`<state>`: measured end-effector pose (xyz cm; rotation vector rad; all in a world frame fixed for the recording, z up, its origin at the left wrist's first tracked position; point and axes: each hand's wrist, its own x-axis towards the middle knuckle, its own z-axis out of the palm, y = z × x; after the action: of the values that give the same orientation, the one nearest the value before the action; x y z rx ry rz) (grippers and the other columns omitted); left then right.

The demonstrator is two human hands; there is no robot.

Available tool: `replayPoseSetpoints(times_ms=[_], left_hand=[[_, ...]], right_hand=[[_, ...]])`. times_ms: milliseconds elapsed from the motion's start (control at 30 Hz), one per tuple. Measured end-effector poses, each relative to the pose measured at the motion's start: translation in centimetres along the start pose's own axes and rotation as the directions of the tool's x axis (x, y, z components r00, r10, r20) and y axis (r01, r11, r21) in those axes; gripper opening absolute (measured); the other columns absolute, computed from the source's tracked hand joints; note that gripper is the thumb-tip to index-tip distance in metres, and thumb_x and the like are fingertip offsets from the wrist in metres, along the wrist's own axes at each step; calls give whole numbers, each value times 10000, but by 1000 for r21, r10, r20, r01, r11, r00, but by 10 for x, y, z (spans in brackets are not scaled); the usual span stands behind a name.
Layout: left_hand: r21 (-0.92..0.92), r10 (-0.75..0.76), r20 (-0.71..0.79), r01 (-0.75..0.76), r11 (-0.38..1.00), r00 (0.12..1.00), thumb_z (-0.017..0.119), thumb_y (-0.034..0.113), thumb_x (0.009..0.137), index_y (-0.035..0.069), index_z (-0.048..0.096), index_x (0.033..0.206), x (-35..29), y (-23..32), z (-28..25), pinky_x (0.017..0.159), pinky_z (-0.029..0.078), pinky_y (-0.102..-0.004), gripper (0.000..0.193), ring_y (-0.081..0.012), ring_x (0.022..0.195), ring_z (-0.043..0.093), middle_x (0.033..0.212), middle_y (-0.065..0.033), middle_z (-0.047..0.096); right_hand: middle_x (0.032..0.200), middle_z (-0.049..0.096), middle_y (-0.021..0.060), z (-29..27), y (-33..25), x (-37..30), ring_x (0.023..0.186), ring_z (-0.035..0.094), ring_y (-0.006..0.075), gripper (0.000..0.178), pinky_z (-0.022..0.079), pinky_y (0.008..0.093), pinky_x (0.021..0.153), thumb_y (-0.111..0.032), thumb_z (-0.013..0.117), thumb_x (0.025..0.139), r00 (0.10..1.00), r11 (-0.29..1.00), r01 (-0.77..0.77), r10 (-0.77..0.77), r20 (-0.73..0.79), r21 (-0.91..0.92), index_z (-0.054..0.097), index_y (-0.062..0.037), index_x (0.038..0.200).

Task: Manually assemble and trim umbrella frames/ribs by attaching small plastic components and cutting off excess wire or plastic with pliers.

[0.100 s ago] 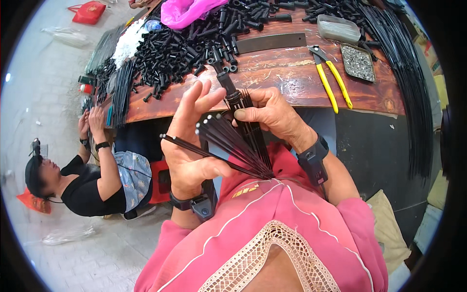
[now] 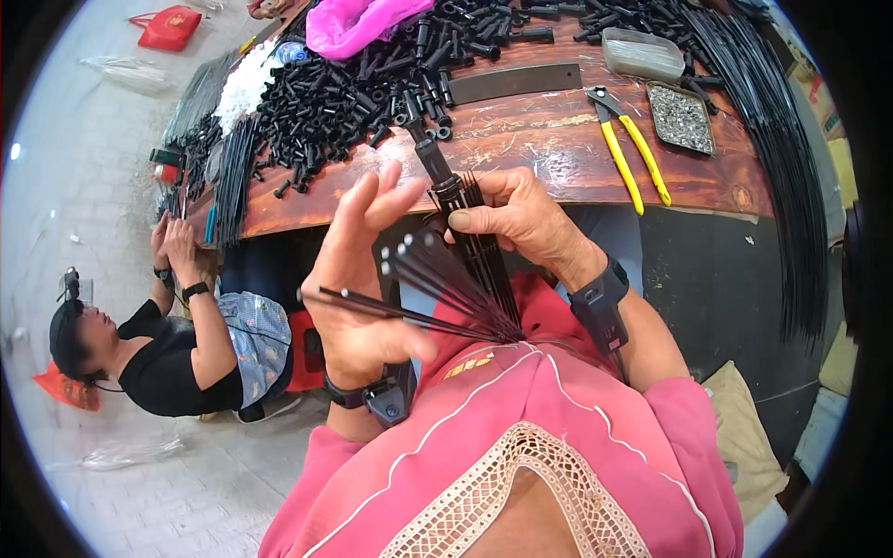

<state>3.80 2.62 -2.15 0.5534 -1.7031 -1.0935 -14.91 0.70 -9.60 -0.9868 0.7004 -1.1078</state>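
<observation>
A black umbrella frame (image 2: pixel 452 192) stands tilted in front of me, its ribs gathered toward my lap. My right hand (image 2: pixel 526 221) grips it near the collar, thumb across the front and fingers behind. Several thin black ribs (image 2: pixel 442 279) with pale tips fan out to the left from the low end of the bundle. Beside them my left hand (image 2: pixel 353 293) is open, fingers raised and spread, thumb apart. A few of the ribs cross that palm above the thumb. Motion smears the left fingers and the rib tips slightly.
Black plastic fittings (image 2: pixel 326 112) lie heaped on the wooden table (image 2: pixel 549 172). Yellow-handled pliers (image 2: pixel 621 153), a tray of small metal pieces (image 2: pixel 679 116), a clear box (image 2: pixel 642 56) and a flat metal strip (image 2: pixel 516 82) lie beyond my hands. A co-worker (image 2: pixel 167 335) sits at left.
My left hand has shifted slightly left, its fingers tipping, and the fanned ribs have moved a little with it. The right hand keeps its hold.
</observation>
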Motion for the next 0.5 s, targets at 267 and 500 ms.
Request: replayPoseSetpoints(times_ms=[267, 500], left_hand=[[-268, 15, -219, -75, 960, 976, 343, 321, 1019, -54, 562, 1058, -13, -3, -3, 919, 486, -451, 436, -381, 982, 647, 964, -218, 670], [-339, -475, -245, 384, 859, 845, 665, 30, 858, -34, 567, 1248, -7, -57, -11, 793, 554, -305, 407, -183, 952, 645, 1060, -110, 646]], right_hand=[[762, 699, 11, -2, 2, -1, 525, 507, -2, 266, 287, 169, 403, -199, 735, 820, 1000, 1000, -1, 1, -21, 7, 701, -56, 1040], [833, 721, 69, 3, -3, -2, 510, 500, -19, 355, 302, 137, 401, -134, 720, 819, 997, 996, -74, 73, 22, 44, 656, -39, 1155]])
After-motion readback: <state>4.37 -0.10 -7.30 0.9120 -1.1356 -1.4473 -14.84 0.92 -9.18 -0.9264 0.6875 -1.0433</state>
